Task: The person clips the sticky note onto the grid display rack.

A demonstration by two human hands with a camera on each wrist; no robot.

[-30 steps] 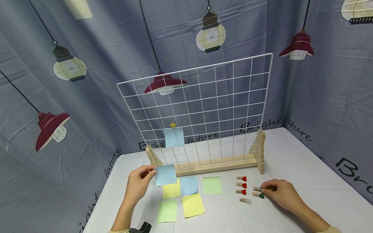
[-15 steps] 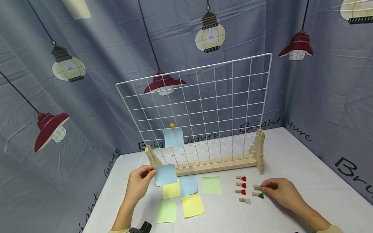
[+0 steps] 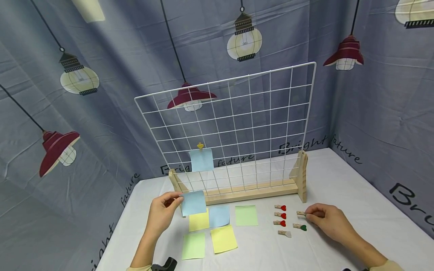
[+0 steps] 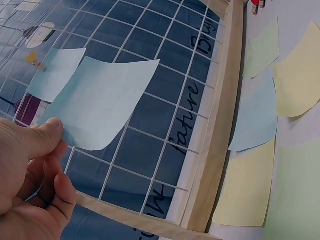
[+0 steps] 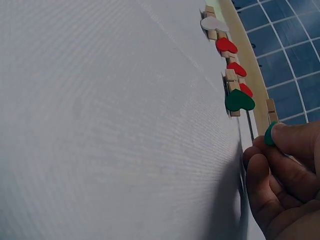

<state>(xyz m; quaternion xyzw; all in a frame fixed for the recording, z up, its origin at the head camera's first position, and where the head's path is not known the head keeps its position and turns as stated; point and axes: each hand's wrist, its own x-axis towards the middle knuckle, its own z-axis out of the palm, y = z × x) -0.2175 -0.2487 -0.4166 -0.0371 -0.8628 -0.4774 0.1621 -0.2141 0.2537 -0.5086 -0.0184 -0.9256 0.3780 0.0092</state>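
Note:
My left hand (image 3: 163, 211) pinches a blue sticky note (image 3: 193, 203) by its left edge, held up in front of the grid's lower left. In the left wrist view that note (image 4: 107, 102) curls slightly at its lower corner. My right hand (image 3: 330, 222) pinches a small wooden clothespin (image 3: 301, 213) with a green heart (image 5: 270, 134), partly hidden by the thumb. Another green-heart clothespin (image 3: 300, 227) lies just below it on the table. A second blue note (image 3: 202, 159) hangs on the white wire grid (image 3: 261, 124) from a yellow-heart clothespin (image 3: 200, 146).
Several red-heart clothespins (image 3: 280, 215) and one white-heart clothespin (image 3: 285, 233) lie left of my right hand. Yellow (image 3: 224, 239), green (image 3: 246, 215) and blue notes (image 3: 219, 216) lie before the grid's wooden base (image 3: 251, 191). A printed curtain (image 3: 383, 94) surrounds the white table.
My right hand has drawn the green-heart clothespin a little up and away from the other green one. The left hand and its blue note stay almost still.

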